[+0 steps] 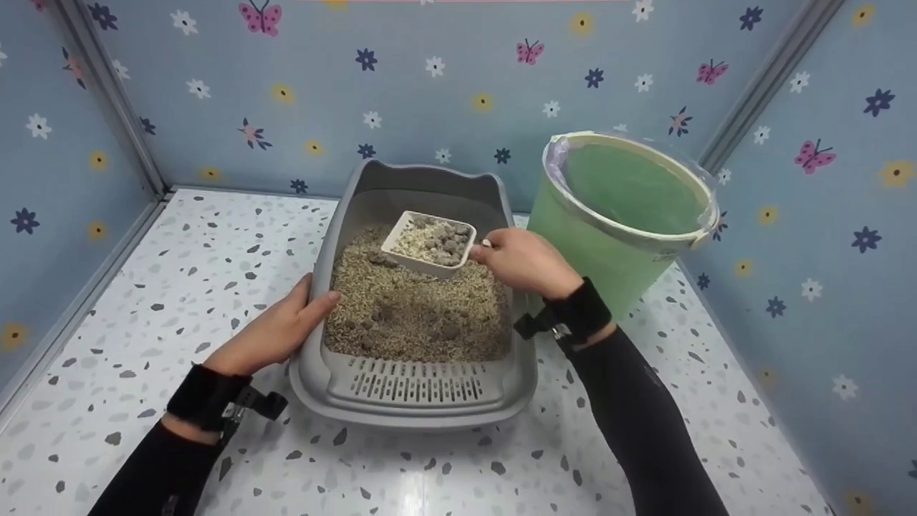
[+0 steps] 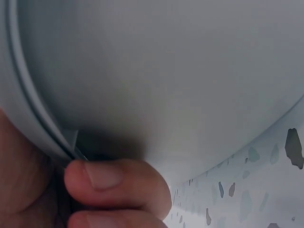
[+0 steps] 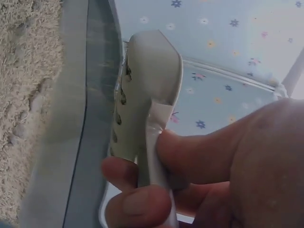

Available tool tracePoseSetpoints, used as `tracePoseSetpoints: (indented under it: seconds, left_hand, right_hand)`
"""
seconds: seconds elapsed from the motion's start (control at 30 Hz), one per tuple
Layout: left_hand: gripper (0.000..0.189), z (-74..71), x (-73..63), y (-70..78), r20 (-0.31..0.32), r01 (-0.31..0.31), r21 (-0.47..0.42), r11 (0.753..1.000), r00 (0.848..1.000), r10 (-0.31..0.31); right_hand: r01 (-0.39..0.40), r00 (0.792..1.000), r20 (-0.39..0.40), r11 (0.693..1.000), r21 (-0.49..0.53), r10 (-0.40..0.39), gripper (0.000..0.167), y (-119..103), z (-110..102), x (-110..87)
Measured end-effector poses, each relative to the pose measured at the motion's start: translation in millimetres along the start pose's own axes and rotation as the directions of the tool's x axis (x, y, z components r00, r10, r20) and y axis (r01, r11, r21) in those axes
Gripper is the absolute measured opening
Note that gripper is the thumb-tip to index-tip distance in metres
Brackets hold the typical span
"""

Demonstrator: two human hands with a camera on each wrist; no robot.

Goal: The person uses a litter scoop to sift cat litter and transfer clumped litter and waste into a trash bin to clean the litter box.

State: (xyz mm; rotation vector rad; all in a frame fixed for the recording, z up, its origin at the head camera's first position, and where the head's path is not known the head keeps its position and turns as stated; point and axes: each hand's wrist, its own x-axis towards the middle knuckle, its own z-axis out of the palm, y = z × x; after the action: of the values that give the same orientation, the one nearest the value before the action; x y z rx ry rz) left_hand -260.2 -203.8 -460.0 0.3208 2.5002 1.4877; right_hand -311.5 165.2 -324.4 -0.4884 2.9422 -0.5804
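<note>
A grey litter box stands on the floor, filled with beige litter and a few darker clumps. My left hand grips its left rim, thumb over the top. In the left wrist view, fingers curl under the rim against the outer wall. My right hand holds a white litter scoop by its handle, above the litter. Grey-brown clumps and loose pale litter lie in the scoop. The right wrist view shows the slotted scoop from below, with thumb and fingers around its handle.
A green trash bin with a clear liner stands right of the box, close behind my right hand. Blue flowered panels enclose the back and sides. Speckled flooring surrounds the box.
</note>
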Motion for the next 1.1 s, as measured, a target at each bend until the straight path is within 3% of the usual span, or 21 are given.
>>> tracePoseSetpoints:
  seconds: [0.33, 0.67, 0.97, 1.1]
  left_hand:
    - [0.099, -2.7, 1.3, 2.2, -0.005, 0.001, -0.002, 1.0, 1.0, -0.001]
    - [0.096, -4.6, 4.3, 6.1, 0.016, -0.019, 0.015, 1.0, 1.0, 0.018]
    - [0.096, -10.1, -0.6, 8.3, 0.012, -0.002, 0.021, 1.0, 1.0, 0.002]
    - [0.1, -12.2, 0.6, 11.2, 0.023, -0.001, 0.036, 0.999, 1.0, 0.0]
  right_hand:
    - [0.025, 1.0, 0.012, 0.999, 0.025, -0.025, 0.045, 4.1, -1.6, -5.8]
    - [0.13, 0.989, 0.058, 0.99, 0.062, -0.134, 0.048, 6.9, -7.6, -36.1]
    - [0.152, 0.981, 0.103, 0.984, 0.093, -0.162, 0.046, 14.0, -3.2, -42.2]
    - [0.108, 0.99, 0.087, 0.991, 0.083, -0.115, 0.044, 21.5, -6.8, -45.1]
